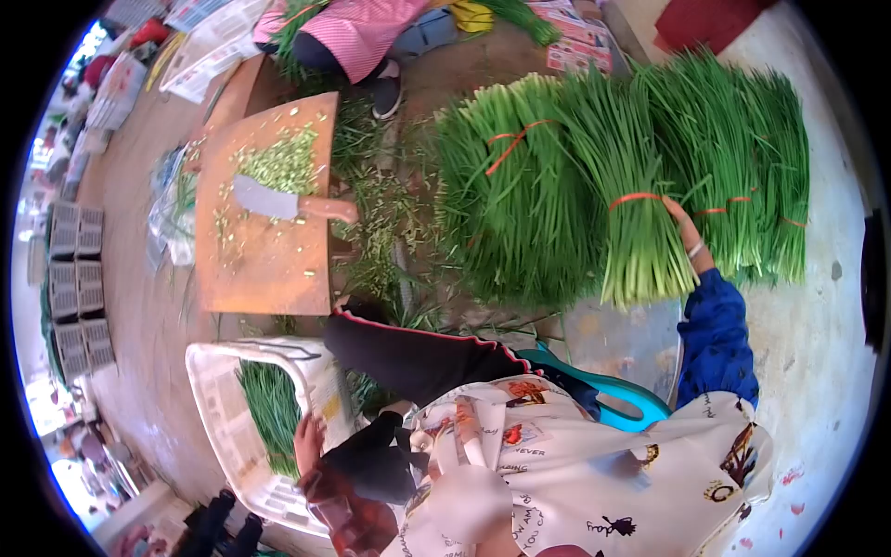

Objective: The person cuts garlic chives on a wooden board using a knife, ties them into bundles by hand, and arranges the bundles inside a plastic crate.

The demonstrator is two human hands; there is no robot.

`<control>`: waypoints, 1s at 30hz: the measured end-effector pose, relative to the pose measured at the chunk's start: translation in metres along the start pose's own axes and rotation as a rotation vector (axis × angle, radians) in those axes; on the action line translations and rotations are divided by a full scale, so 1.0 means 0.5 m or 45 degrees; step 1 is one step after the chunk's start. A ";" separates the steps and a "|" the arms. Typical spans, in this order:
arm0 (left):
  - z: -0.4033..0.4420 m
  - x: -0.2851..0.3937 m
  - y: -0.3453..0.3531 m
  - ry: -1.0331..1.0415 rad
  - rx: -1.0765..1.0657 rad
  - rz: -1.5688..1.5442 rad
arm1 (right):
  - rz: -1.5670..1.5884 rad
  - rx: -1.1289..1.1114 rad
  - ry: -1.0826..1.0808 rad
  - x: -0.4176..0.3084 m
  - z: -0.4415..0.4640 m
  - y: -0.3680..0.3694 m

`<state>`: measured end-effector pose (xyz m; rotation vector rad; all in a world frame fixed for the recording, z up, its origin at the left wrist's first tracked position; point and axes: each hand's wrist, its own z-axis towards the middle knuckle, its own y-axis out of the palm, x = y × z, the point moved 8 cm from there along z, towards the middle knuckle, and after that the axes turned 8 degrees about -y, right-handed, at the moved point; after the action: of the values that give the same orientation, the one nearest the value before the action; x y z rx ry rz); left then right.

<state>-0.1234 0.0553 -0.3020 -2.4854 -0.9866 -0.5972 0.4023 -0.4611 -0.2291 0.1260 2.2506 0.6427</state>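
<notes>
A bundle of garlic chives, tied with an orange band, lies on top of other bundles, its pale cut ends toward me. My right hand grips its right side by the band, the thumb side partly hidden. Green chives lie inside a white plastic basket at my left. On that basket's near rim, my left hand has its fingers curled. A cleaver with a wooden handle rests flat on a wooden board among chopped pale stem ends.
More tied chive bundles are piled beside the held one. A teal plastic stool stands by my leg. Another person in a pink checked garment is at the top. Scraps litter the floor; stacked crates stand far left.
</notes>
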 end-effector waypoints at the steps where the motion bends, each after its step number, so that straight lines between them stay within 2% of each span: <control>1: -0.033 0.078 0.069 0.142 -0.080 0.043 | 0.033 -0.068 -0.015 0.012 -0.007 0.029; 2: -0.075 0.154 0.147 0.272 -0.169 0.073 | 0.044 -0.142 -0.023 0.024 -0.014 0.061; 3: -0.113 0.211 0.214 0.294 -0.250 0.139 | 0.036 -0.224 -0.027 0.035 -0.018 0.097; 4: -0.159 0.267 0.292 0.385 -0.424 0.145 | 0.009 -0.317 -0.021 0.048 -0.020 0.139; 7: -0.247 0.342 0.479 0.439 -1.158 0.195 | -0.088 -0.630 0.066 0.105 -0.019 0.291; 8: -0.268 0.358 0.525 0.570 -1.278 0.216 | -0.136 -0.746 0.115 0.125 -0.020 0.344; 9: -0.290 0.377 0.550 0.623 -1.311 0.090 | -0.199 -0.864 0.158 0.148 -0.023 0.404; 11: -0.264 0.385 0.559 0.637 -1.314 -0.599 | -0.432 -1.071 0.294 0.196 -0.065 0.547; 12: -0.281 0.396 0.516 0.643 -1.275 -0.865 | -0.445 -1.118 0.301 0.225 -0.052 0.592; 13: -0.293 0.409 0.477 0.631 -1.237 -1.128 | -0.616 -1.340 0.420 0.274 -0.030 0.639; 15: -0.276 0.424 0.392 0.805 -1.029 -1.350 | -0.777 -1.564 0.531 0.336 0.001 0.687; 17: -0.271 0.443 0.317 0.864 -1.014 -1.519 | -0.754 -1.219 0.558 0.367 0.053 0.696; 20: -0.162 0.400 0.180 0.902 -0.643 -1.724 | -1.110 -0.913 0.114 0.337 0.153 0.706; 21: -0.123 0.384 0.145 0.898 -0.502 -1.775 | -1.351 -0.803 -0.081 0.328 0.189 0.709; 22: -0.094 0.385 0.128 0.903 -0.497 -1.770 | -1.342 -0.872 -0.231 0.332 0.209 0.722; 24: -0.023 0.365 0.087 0.786 -0.241 -1.966 | -1.346 -0.956 -0.539 0.334 0.228 0.759; 27: 0.065 0.374 0.070 0.738 -0.293 -2.112 | -1.321 -0.965 -0.986 0.328 0.216 0.827; 29: 0.115 0.391 0.069 0.777 -0.356 -2.107 | -1.621 -0.919 -1.327 0.317 0.207 0.873; 30: 0.132 0.392 0.076 0.738 -0.255 -2.108 | -1.624 -0.906 -1.320 0.321 0.222 0.885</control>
<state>0.0488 0.1692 -0.2623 -0.8643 -2.5352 -1.7038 0.3218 0.0136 -0.1837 -1.0024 0.7017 0.4169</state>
